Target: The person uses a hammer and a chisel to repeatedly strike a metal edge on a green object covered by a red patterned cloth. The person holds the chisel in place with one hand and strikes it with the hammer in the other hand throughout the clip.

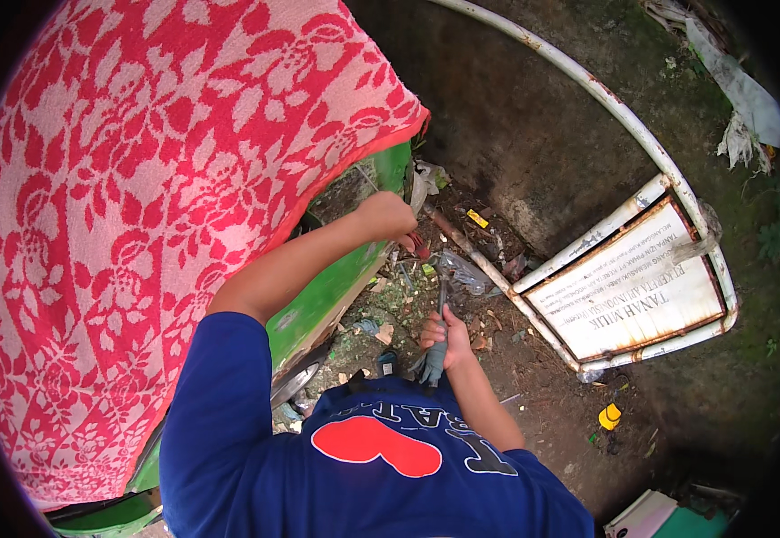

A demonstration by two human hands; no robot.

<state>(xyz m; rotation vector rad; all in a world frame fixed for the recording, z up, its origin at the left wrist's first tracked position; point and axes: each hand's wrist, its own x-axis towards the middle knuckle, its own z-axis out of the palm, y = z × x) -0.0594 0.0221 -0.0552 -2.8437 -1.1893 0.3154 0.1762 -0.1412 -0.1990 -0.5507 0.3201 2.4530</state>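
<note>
My left hand is closed in a fist beside the edge of a green-painted cart. Below its fingers shows a small red thing, whose kind I cannot make out. A thin pale rod or wire runs up from behind that hand. Close to my body, my right hand is wrapped round a slim dark grey thing, cloth-like at its lower end and narrow at the top. A red and pink flower-patterned towel covers the cart's top, next to my left forearm.
A rusty white metal frame with a lettered sign board leans at the right. Litter lies on the dirt, including clear plastic, a yellow wrapper and a yellow object. A concrete wall stands behind. A wheel shows under the cart.
</note>
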